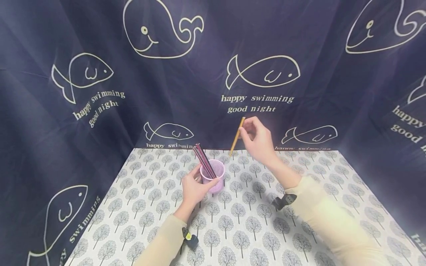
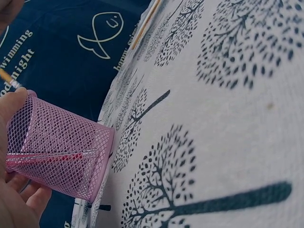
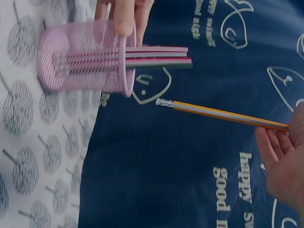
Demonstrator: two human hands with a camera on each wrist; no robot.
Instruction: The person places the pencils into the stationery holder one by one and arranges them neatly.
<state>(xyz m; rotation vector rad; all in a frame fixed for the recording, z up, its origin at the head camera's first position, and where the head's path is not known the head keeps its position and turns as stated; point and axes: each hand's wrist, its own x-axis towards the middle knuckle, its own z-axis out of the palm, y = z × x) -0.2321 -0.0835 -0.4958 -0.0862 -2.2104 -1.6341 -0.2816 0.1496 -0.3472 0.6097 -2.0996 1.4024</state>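
A pink mesh pen cup [image 1: 217,186] stands on the table, and my left hand [image 1: 195,187] grips its side near the rim. Several slim pink, silver and dark sticks [image 3: 164,59] lean in it and stick out past the rim; their exact kind is hard to tell. To the right of the cup and higher, my right hand [image 1: 259,140] pinches a yellow pencil [image 1: 236,136] near one end. In the right wrist view its white eraser end points towards the cup's mouth, apart from the rim. In the left wrist view, fingers [image 2: 38,199] wrap around the cup.
The tablecloth [image 1: 239,225] is white with grey tree prints. Dark blue curtains [image 1: 206,81] with fish and whale drawings hang behind and at both sides. A thin orange strip [image 2: 145,23] shows along the cloth's far part in the left wrist view; I cannot tell what it is.
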